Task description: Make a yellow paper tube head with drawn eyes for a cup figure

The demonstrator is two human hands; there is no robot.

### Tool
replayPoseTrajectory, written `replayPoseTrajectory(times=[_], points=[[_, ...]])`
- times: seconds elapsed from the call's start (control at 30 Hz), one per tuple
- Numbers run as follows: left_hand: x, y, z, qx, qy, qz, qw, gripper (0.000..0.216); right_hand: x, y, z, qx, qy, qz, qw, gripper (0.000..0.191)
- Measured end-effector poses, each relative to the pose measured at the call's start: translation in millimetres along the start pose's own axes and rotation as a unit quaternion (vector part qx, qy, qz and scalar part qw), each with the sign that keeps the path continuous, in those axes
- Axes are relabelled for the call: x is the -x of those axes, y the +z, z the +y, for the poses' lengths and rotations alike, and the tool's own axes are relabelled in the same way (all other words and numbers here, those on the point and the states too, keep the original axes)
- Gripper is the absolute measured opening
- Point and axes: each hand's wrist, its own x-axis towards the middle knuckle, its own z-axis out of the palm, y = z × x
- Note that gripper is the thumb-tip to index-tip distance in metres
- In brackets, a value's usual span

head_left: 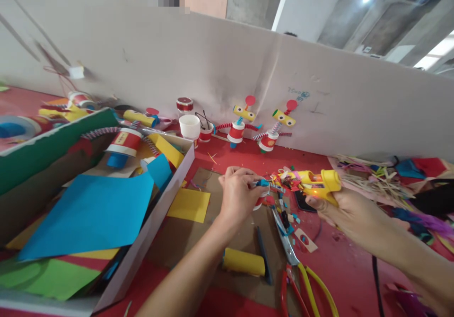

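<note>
My left hand [238, 195] is closed on a small paper craft piece [263, 190], red and white with a blue tip, held above a brown cardboard sheet [184, 241]. My right hand [342, 210] grips a yellow hot glue gun [315, 183], with its nozzle pointing left at the piece. Scraps of coloured paper cling to the gun's front. A rolled yellow paper tube [244, 261] lies on the cardboard below my left wrist.
Yellow-handled scissors [301, 269] lie at the bottom. A cardboard box [142, 255] of coloured paper sheets stands at the left. Two finished paper robots [237, 127] [270, 137] and a white cup [189, 126] lean at the white partition. Feathers and sticks [390, 180] lie at the right.
</note>
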Motion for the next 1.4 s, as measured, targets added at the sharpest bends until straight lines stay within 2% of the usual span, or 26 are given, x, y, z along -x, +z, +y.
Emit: replayPoseTrajectory(times=[0.27, 0.43, 0.6, 0.8, 1.03, 1.27, 1.4], points=[[1, 0, 1, 0.009, -0.007, -0.001, 1.0, 0.011, 1, -1, 11, 0.007, 0.035, -0.001, 0.999, 0.057], [1, -1, 2, 0.013, -0.003, 0.0, 1.0, 0.009, 1, -1, 4, 0.008, 0.011, 0.007, 1.0, 0.055], [0, -2, 2, 0.011, -0.003, 0.0, 1.0, 0.008, 3, -2, 1, 0.01, 0.025, -0.013, 1.0, 0.053], [1, -1, 3, 0.007, -0.002, -0.004, 1.0, 0.007, 5, -3, 3, 0.016, 0.047, -0.004, 0.999, 0.057], [0, -1, 3, 0.005, 0.0, 0.0, 1.0, 0.005, 4, -3, -1, 0.018, 0.025, -0.002, 1.0, 0.054], [0, -1, 2, -0.003, -0.003, -0.004, 1.0, 0.003, 4, -4, 4, 0.035, 0.062, -0.004, 0.997, 0.059], [0, 0, 1, -0.008, 0.002, -0.004, 1.0, 0.004, 3, -3, -3, 0.026, 0.038, -0.003, 0.999, 0.056]])
